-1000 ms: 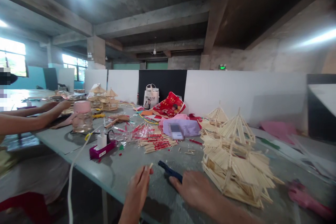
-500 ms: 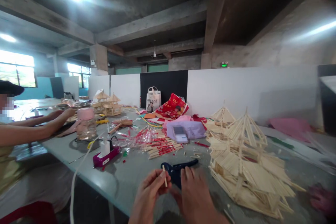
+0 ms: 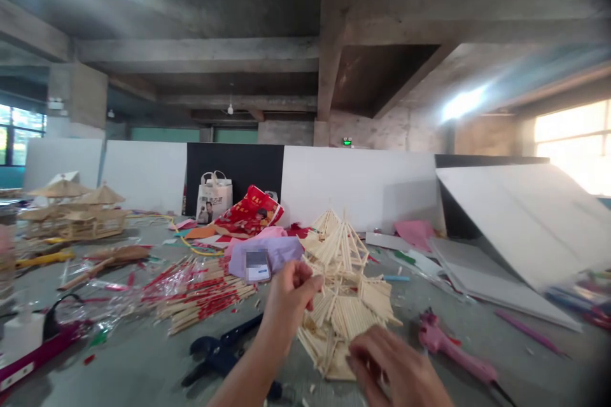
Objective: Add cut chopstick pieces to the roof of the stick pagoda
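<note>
A pagoda-like model of pale wooden sticks (image 3: pixel 351 315) stands on the table before me. My left hand (image 3: pixel 298 292) is raised in front of the model's left side, its fingers closed in a pinch; whatever may be between them is hidden. By the model's front right corner, my right hand (image 3: pixel 394 362) is low, fingers loosely curled and apart, slightly blurred. I see nothing in it. Dark blue hand cutters (image 3: pixel 214 353) lie left of the model, partly behind my left forearm. To the right lies a pink glue gun (image 3: pixel 458 353) with a black cord.
Red-and-pale sticks (image 3: pixel 205 302) and clear wrappers lie to the left, near a purple power strip (image 3: pixel 42 350). A phone (image 3: pixel 258 266) rests on purple cloth (image 3: pixel 289 248). White boards (image 3: pixel 506 280) lean at right. Another stick model (image 3: pixel 76 210) stands far left.
The view has swung right. My left hand, which held a short stick, has moved to the model. My right hand has left the cutters and is now by the model's front corner.
</note>
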The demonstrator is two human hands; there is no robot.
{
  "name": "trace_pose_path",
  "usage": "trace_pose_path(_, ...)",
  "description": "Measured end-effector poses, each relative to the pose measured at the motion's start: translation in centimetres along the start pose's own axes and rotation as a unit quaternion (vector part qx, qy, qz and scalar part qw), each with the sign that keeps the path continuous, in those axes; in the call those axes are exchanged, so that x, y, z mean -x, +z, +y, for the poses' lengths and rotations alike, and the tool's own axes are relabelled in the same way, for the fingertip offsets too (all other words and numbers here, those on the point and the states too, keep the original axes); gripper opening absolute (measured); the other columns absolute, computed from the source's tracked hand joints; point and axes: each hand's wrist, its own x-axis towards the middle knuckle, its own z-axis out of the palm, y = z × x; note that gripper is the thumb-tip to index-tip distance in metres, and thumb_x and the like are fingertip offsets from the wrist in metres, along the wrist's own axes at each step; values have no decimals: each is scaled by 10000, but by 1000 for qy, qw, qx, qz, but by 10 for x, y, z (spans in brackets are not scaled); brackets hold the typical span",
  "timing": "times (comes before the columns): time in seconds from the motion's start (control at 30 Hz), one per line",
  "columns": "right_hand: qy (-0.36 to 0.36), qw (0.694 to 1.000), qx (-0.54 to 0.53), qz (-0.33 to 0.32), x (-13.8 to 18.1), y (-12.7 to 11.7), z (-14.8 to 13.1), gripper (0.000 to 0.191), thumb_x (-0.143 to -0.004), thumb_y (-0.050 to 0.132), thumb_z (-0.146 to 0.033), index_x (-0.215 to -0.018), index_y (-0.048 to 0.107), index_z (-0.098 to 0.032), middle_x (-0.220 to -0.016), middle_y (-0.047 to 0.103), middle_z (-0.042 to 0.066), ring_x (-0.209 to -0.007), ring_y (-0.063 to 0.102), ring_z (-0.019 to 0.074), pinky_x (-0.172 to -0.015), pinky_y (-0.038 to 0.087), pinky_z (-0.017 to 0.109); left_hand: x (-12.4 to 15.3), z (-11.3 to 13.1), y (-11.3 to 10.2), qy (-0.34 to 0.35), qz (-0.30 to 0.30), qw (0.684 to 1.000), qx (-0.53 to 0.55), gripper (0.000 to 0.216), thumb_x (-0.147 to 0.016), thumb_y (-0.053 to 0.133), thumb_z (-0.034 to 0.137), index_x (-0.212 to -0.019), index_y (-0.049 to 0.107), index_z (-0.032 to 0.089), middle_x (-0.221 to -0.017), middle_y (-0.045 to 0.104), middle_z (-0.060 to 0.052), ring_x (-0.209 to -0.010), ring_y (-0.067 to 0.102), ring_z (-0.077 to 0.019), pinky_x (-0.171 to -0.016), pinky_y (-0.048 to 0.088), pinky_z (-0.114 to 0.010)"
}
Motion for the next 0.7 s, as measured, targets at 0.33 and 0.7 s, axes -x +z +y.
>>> trace_pose_path(0.33,120,992,29,35,-46,-15,40,43,-793,496,-202,-771,525,-226,-732,574,-21,-624,547,142,-559,352,251,-38,16,31,101,10,957,-270,155,-700,551,293,-749,427,214,-584,566,67,-373,462,-62,-437,323,-185)
trace_pose_path(0.7,123,988,61,70,-59,-9,45,98,-798,505,-208,-871,439,-207,-737,580,-21,-619,571,158,-527,323,251,-46,21,38,127,24,908,-399,155,-674,580,254,-763,456,223,-598,618,44,-551,555,-121,-522,294,-207)
